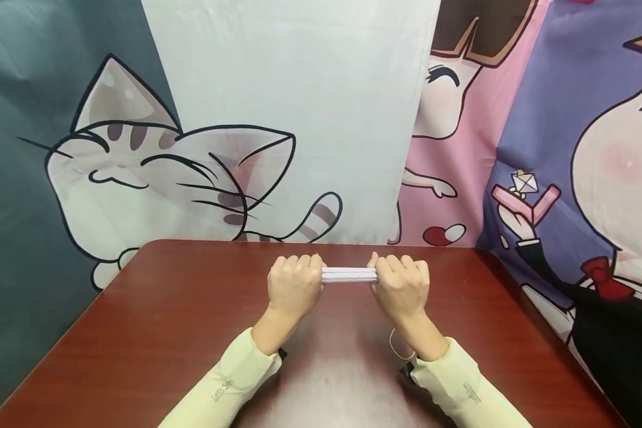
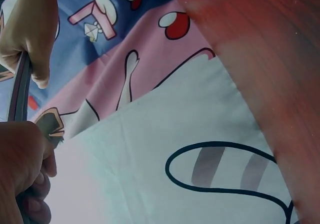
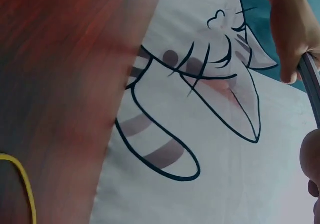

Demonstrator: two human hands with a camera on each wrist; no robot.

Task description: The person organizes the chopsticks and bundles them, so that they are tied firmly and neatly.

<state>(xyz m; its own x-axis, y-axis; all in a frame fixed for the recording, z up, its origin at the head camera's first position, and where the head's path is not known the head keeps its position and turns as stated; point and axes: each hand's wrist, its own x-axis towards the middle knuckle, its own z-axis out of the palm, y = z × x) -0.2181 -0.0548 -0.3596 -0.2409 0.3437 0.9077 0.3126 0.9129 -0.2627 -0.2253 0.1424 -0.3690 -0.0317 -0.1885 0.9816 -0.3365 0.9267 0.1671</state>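
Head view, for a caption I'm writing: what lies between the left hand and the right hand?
A pale layered strip bridges the left hand and the right hand, held by both, as the head view shows.

on the left sleeve (image 1: 235,364), over the near part of the table (image 1: 192,297), small lettering (image 1: 223,390) read roughly "let's s", its end unclear. the right sleeve (image 1: 452,370), likewise over the table's near part, bore print (image 1: 471,392) too small to read.

A glossy reddish-brown surface (image 1: 337,374) lies at six o'clock before a cartoon-printed backdrop (image 1: 299,89), its striped cat (image 1: 123,160) between nine and ten o'clock.
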